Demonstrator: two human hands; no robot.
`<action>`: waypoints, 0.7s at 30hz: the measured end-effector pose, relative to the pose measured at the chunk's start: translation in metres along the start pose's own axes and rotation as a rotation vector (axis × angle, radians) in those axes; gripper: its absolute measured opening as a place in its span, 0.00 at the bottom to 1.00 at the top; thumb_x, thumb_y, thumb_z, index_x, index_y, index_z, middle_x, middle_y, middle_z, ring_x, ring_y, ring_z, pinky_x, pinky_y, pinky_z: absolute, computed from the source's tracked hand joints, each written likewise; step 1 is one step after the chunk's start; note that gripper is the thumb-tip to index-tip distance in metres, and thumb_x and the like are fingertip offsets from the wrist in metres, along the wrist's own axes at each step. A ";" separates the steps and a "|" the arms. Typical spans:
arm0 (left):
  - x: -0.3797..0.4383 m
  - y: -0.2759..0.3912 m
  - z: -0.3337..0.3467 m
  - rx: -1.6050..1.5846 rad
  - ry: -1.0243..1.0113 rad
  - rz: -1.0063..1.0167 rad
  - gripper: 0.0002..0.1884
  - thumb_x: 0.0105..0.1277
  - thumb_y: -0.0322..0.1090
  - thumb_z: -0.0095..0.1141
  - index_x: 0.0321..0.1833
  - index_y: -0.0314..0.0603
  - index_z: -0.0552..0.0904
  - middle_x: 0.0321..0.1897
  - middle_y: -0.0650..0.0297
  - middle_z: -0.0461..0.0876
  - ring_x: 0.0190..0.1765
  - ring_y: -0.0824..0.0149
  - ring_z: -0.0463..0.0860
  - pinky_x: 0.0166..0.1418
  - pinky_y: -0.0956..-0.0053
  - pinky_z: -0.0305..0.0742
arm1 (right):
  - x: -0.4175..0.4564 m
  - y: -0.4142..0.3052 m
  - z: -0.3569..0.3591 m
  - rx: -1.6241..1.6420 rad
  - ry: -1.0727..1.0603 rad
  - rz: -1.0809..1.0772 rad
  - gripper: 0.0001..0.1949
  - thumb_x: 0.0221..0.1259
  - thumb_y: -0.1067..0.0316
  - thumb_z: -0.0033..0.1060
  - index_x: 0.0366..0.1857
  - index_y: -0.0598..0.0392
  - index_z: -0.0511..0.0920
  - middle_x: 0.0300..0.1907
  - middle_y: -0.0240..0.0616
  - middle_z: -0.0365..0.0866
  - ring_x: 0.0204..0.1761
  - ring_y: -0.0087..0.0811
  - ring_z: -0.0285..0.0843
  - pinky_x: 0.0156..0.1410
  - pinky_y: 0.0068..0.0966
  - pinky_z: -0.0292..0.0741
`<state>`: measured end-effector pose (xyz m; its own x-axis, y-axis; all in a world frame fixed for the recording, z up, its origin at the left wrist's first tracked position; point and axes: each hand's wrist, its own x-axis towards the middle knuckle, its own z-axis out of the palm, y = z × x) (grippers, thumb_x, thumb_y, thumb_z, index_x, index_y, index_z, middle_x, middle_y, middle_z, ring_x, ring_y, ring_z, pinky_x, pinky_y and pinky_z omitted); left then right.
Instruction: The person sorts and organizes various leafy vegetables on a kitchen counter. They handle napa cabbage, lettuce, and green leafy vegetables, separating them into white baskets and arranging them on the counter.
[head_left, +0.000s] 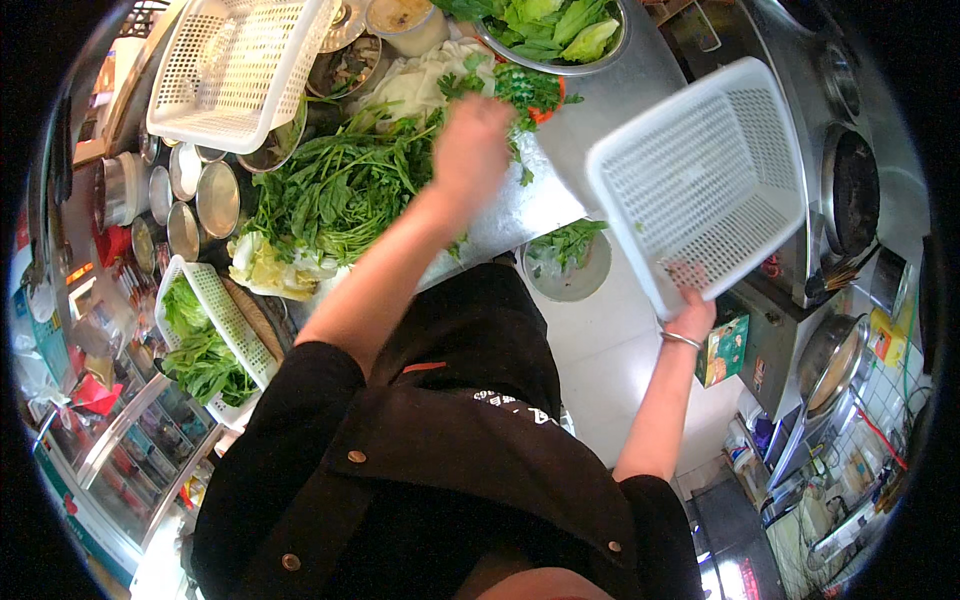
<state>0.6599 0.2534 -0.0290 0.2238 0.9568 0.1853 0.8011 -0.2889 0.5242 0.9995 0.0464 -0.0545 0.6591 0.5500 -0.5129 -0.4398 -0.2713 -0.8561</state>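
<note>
My right hand (694, 319), with a bangle at its wrist, grips the near corner of a white perforated plastic basket (697, 180). The basket is tilted and holds little but a small green scrap. My left hand (476, 139) is blurred over the metal worktop, above the right end of a heap of leafy greens (337, 184); whether it holds anything cannot be told. Just beyond it are chopped green herbs (525, 86) in an orange-rimmed container and a whitish cloth (412, 79). Pale cabbage leaves (274, 266) lie at the heap's near left end.
A second white basket (217, 75) stands at the upper left, above metal canisters (217, 199). A steel bowl of lettuce (559, 30) is at the top. Another basket of greens (225, 337) sits left. A bin with leaves (566, 262) stands on the floor; a stove burner (855, 191) is right.
</note>
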 end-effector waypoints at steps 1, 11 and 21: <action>0.014 -0.028 -0.002 0.150 0.110 -0.051 0.17 0.56 0.22 0.52 0.47 0.45 0.84 0.46 0.50 0.80 0.52 0.48 0.79 0.54 0.59 0.78 | -0.001 0.008 0.012 -0.022 -0.023 0.007 0.32 0.43 0.85 0.47 0.61 0.73 0.69 0.55 0.55 0.79 0.56 0.48 0.81 0.64 0.40 0.76; 0.051 -0.055 -0.080 -0.151 0.147 -0.015 0.07 0.64 0.31 0.61 0.42 0.41 0.85 0.36 0.57 0.86 0.34 0.55 0.85 0.40 0.68 0.79 | -0.017 0.024 0.046 -0.136 -0.096 0.093 0.31 0.53 0.86 0.47 0.67 0.70 0.63 0.61 0.56 0.74 0.57 0.45 0.80 0.63 0.38 0.76; 0.087 0.031 -0.100 -0.530 0.312 -0.061 0.03 0.64 0.25 0.61 0.39 0.38 0.85 0.30 0.63 0.84 0.32 0.76 0.80 0.37 0.79 0.77 | -0.032 0.006 0.064 -0.431 0.006 -0.491 0.27 0.64 0.73 0.58 0.66 0.62 0.62 0.65 0.46 0.68 0.61 0.35 0.69 0.70 0.33 0.65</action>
<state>0.6487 0.3246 0.0871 -0.0504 0.9411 0.3343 0.4043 -0.2869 0.8685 0.9368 0.0779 -0.0397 0.7254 0.6861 -0.0551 0.1961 -0.2827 -0.9389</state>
